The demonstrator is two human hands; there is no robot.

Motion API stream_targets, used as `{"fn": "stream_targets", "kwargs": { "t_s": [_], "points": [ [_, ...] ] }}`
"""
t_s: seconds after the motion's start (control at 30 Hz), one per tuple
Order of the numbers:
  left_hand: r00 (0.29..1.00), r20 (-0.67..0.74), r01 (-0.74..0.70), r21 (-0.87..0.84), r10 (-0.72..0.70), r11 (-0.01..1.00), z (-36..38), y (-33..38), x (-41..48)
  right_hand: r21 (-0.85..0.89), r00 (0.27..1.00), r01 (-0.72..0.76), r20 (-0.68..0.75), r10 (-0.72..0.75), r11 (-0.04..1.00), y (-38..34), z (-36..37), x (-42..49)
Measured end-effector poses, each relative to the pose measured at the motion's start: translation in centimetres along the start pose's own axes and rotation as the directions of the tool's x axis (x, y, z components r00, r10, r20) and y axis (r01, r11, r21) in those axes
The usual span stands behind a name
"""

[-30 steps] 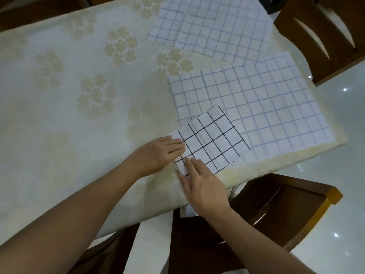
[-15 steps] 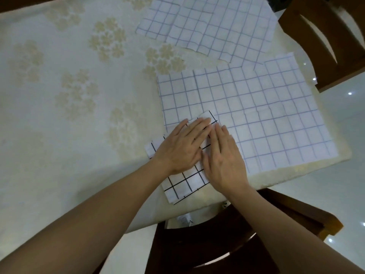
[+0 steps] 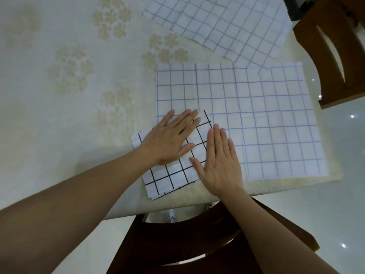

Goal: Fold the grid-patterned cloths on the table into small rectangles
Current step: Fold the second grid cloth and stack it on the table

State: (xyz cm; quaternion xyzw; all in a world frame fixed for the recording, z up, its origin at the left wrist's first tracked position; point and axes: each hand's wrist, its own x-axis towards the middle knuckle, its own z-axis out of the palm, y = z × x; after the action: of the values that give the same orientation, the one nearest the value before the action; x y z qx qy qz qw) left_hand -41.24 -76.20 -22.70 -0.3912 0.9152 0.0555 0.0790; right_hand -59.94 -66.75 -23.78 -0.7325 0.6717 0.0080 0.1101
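A small folded white cloth with a black grid (image 3: 171, 178) lies near the table's front edge, its far corner overlapping a larger cloth. My left hand (image 3: 169, 141) lies flat on its upper left part, fingers straight and spread. My right hand (image 3: 219, 161) lies flat along its right edge, fingers straight and pointing away from me. A large unfolded white cloth with a blue grid (image 3: 256, 119) is spread flat to the right. Another blue-grid cloth (image 3: 227, 24) lies unfolded at the far right of the table.
The table carries a cream tablecloth with pale flower prints (image 3: 69, 76). A dark wooden chair (image 3: 197, 240) stands right below the front edge. A second wooden chair (image 3: 335, 52) stands at the right, beside a glossy white floor (image 3: 345, 175).
Both hands slid from the folded cloth's near corner onto its top and now lie flat side by side. The view has shifted, so the cloths sit lower in frame.
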Motion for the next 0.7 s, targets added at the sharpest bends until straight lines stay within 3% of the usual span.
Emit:
{"fn": "stream_targets", "kwargs": {
  "t_s": [0.17, 0.37, 0.7],
  "points": [
    [0.979, -0.075, 0.184, -0.082, -0.19, 0.979, 0.7, 2.6, -5.6, 0.058, 0.997, 0.01, -0.075, -0.006, 0.998, -1.2, -0.8, -0.1],
    [0.954, -0.12, 0.254, -0.155, -0.274, 0.955, 2.4, 5.3, -7.5, 0.03, 0.999, 0.011, -0.052, -0.01, 0.999, -2.0, 0.9, 0.7],
    [0.923, -0.109, 0.349, -0.166, -0.368, 0.923, 2.8, 3.1, -8.5, 0.015, 0.996, 0.012, -0.091, -0.01, 1.0, -2.4, 0.1, 1.3]
  ]
}}
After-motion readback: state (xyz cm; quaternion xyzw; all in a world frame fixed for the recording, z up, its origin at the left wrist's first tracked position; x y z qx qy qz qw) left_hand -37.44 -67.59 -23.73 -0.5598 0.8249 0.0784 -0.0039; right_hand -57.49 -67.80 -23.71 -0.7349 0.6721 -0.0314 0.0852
